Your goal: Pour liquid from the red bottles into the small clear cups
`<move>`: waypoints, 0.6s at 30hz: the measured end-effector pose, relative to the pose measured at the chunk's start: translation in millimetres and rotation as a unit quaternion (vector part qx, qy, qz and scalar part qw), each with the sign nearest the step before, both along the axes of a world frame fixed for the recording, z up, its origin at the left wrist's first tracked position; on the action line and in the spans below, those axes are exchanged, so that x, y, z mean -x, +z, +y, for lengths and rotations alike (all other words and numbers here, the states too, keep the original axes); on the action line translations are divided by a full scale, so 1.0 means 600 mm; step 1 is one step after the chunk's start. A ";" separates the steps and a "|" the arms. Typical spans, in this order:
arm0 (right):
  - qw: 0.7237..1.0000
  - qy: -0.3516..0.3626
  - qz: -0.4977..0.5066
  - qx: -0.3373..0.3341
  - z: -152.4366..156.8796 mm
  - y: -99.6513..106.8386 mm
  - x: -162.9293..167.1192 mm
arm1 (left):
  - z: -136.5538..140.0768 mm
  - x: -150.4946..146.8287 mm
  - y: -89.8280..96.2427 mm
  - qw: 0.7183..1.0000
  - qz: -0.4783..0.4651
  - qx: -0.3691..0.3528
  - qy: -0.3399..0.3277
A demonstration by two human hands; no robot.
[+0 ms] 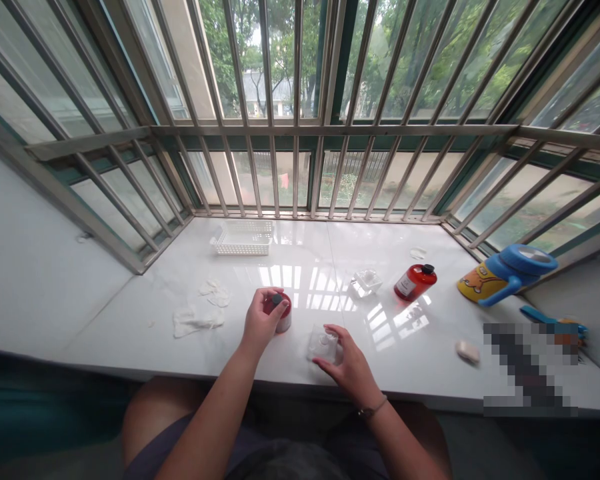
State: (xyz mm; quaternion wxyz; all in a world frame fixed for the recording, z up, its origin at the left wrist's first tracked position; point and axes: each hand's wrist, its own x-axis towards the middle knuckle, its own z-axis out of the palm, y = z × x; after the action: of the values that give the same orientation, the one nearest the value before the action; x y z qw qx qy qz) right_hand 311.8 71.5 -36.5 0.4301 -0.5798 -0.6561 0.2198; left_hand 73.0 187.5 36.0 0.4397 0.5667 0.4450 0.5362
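My left hand (264, 316) is wrapped round the top of a red bottle (283, 323) with a black cap, which stands upright on the white sill. To its right, my right hand (344, 355) grips a clear, squarish plastic container (322, 343) by its right side, between thumb and fingers. Farther back lies a second clear container (366, 283). Beside that one, another red bottle (415, 282) with a black cap and a pale label leans toward the right in the view.
A white perforated basket (242, 239) sits near the window bars. Crumpled white tissues (198, 321) lie at left. On the right are a blue-and-yellow mug (505, 275) with a lid, a small pale block (467, 351) and a blurred-out dark object. The sill's front edge (300, 389) runs before my lap.
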 end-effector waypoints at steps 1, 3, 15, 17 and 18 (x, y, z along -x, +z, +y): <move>1.000 -0.001 0.000 0.000 0.000 0.000 0.000 | -0.001 -0.001 0.003 1.000 -0.001 -0.001 -0.001; 1.000 -0.001 0.000 0.000 0.001 0.000 0.000 | -0.003 -0.003 0.008 1.000 -0.006 0.005 -0.012; 1.000 0.008 -0.006 0.000 0.000 -0.008 -0.002 | 0.012 0.133 -0.011 0.942 0.319 -0.031 0.097; 1.000 0.009 -0.007 -0.002 0.000 -0.007 -0.001 | 0.016 0.163 -0.032 0.885 0.454 -0.080 0.068; 1.000 0.008 -0.009 -0.003 0.000 -0.006 -0.001 | 0.017 0.174 -0.044 0.857 0.503 -0.096 0.060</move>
State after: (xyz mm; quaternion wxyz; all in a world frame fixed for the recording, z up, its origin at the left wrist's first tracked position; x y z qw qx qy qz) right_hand 312.6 71.5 -40.3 0.4243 -0.5749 -0.6652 0.2165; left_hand -31.2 197.6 9.7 0.0663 0.7711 0.5848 0.2429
